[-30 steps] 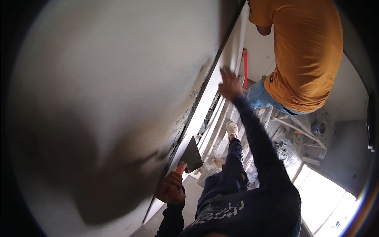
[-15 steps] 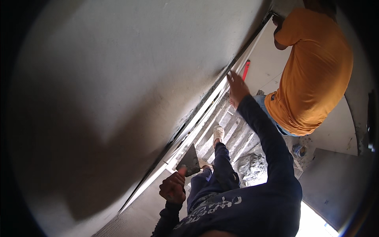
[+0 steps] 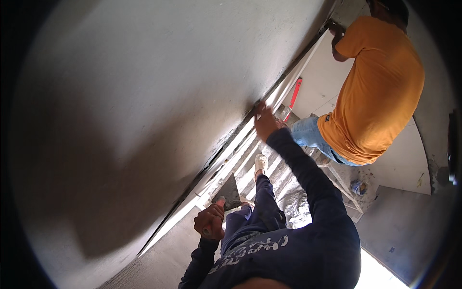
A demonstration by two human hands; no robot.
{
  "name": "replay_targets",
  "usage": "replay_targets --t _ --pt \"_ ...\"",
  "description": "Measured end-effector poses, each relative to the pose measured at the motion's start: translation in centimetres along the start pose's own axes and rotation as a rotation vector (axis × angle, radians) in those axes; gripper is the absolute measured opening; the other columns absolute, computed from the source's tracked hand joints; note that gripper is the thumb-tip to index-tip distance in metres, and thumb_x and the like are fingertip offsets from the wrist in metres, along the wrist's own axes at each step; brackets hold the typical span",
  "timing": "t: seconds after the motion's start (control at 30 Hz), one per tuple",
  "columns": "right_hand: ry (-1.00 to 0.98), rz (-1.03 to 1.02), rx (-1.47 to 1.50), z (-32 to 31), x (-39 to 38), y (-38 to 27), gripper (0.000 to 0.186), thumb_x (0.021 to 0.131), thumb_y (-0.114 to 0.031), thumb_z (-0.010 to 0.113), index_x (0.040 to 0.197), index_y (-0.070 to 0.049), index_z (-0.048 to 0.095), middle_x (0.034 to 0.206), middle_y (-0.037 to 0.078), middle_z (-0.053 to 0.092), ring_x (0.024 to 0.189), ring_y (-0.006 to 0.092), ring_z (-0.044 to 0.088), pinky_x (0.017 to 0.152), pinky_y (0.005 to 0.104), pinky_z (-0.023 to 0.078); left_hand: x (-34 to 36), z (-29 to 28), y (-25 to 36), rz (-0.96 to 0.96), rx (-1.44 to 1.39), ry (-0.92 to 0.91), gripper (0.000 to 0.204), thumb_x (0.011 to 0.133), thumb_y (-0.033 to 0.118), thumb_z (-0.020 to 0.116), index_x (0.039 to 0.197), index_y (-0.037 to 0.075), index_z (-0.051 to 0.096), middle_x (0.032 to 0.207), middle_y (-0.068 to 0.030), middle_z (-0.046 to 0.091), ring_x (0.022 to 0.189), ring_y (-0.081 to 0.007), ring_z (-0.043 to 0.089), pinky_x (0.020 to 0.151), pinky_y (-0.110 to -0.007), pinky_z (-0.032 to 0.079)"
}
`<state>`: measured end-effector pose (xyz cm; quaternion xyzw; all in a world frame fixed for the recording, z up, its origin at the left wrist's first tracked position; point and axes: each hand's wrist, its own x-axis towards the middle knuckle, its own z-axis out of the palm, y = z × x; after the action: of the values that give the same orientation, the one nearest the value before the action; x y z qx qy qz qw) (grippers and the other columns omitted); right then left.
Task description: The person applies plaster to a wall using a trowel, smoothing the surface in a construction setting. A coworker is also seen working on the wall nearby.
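Observation:
My left hand (image 3: 210, 221) is closed round the handle of a trowel (image 3: 230, 193), whose grey, pointed blade tilts upward. Ahead of it, my right hand (image 3: 267, 125) reaches out to the dark gap (image 3: 240, 126) along the bottom of the plastered wall (image 3: 159, 86). Its fingers are apart and touch or nearly touch that edge; nothing shows in them. White tile edges (image 3: 239, 140) run along beside the gap.
A co-worker in an orange shirt (image 3: 373, 91) crouches at the far right, one hand at the gap's far end. Near that person is a red level (image 3: 294, 96). Slats (image 3: 272, 168) lie under my feet, with a small bucket (image 3: 358, 187) to the right.
My right hand has moved left and nearer along the gap. The left hand keeps the trowel in about the same place. The co-worker has shifted slightly.

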<state>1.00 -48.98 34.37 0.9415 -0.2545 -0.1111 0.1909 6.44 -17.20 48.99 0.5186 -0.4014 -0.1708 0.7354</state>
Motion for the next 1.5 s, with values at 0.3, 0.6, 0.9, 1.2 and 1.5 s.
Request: replay_targets --t 0.3,0.6,0.9,1.2,1.5 --pt "0.238 0.211 0.699 -1.2 -1.4 -3.3 0.05 0.082 -0.017 0.058 0.123 0.01 0.05 0.141 0.033 0.035 0.134 0.0437 0.035 0.111 0.0527 0.028 -2.5 -2.9 1.7 -0.071 0.012 0.064 0.021 0.076 -0.006 0.044 0.062 0.004 0.032 0.048 -0.008 0.042 0.043 -0.0147 0.036 0.047 -0.032 0.039" --pt "0.311 -0.042 1.222 -4.4 -12.1 -13.1 0.039 0.077 -0.007 0.054 0.115 0.002 0.06 0.117 0.019 0.061 0.116 0.0324 0.054 0.106 0.0457 0.036 -6.2 -4.9 1.1 0.006 -0.068 0.204 0.015 0.068 -0.012 0.045 0.057 -0.002 0.039 0.052 -0.0116 0.046 0.046 -0.019 0.046 0.047 -0.032 0.042" --pt "0.291 0.138 1.205 -12.2 -23.2 -16.2 0.063 0.072 -0.014 0.063 0.131 0.002 0.046 0.133 0.024 0.045 0.124 0.0421 0.045 0.105 0.053 0.034 -4.6 -4.2 2.0 0.216 0.009 -0.13 0.014 0.066 -0.009 0.05 0.061 0.001 0.042 0.056 -0.0109 0.05 0.05 -0.024 0.052 0.053 -0.036 0.049" --pt "0.63 0.157 1.097 -13.8 -19.7 -14.8 0.045 0.08 -0.016 0.059 0.12 0.003 0.054 0.131 0.018 0.05 0.123 0.0373 0.048 0.107 0.0577 0.031 0.3 0.1 2.7 0.328 -0.025 -0.368 0.014 0.074 -0.004 0.051 0.064 0.004 0.045 0.061 -0.0086 0.051 0.054 -0.0246 0.054 0.057 -0.037 0.049" --pt "0.401 0.224 1.129 -10.0 -26.1 -7.4 0.076 0.076 -0.029 0.07 0.138 0.002 0.038 0.136 0.024 0.041 0.124 0.0428 0.042 0.101 0.0546 0.036 -0.3 7.6 2.9 0.359 -0.162 -0.309 0.02 0.07 -0.008 0.052 0.062 0.005 0.04 0.06 -0.0061 0.04 0.049 -0.0232 0.041 0.047 -0.037 0.033"
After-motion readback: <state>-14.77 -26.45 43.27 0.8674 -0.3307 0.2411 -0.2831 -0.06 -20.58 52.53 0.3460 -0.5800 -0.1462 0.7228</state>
